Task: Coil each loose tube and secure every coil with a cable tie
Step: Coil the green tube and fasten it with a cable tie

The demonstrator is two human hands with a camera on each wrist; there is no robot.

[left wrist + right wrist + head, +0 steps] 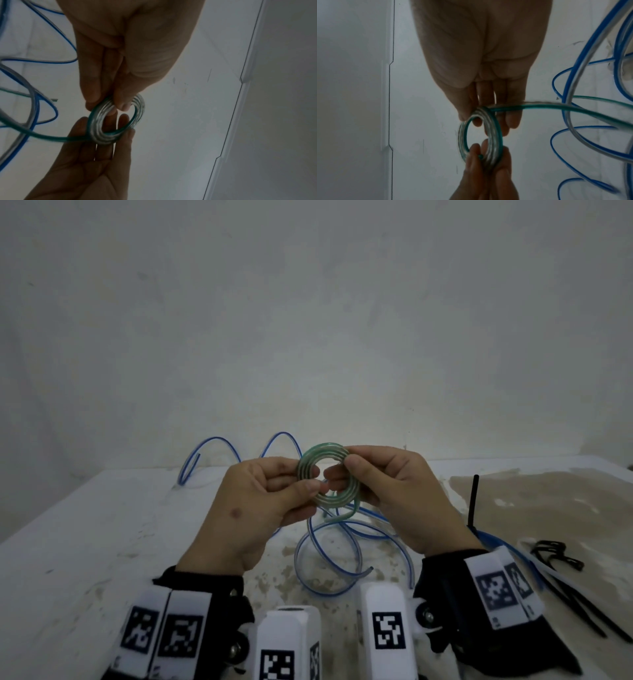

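A clear tube with a green stripe is wound into a small flat coil [327, 474], held up above the table between both hands. My left hand [306, 479] pinches the coil's left side with thumb and fingers. My right hand [342, 470] pinches its right side, thumb on top. The coil [116, 121] shows several turns, and its loose tail [51, 138] trails off toward the table. In the right wrist view the coil [481, 136] sits between my right fingers [477, 121] and the left hand below it. No tie is seen on the coil.
A long clear tube with a blue stripe [329, 559] lies in loose loops on the white worn table [102, 525], under and behind the hands. Black cable ties [561, 556] lie at the right. One black tie [474, 498] sticks up behind my right wrist. A wall stands behind.
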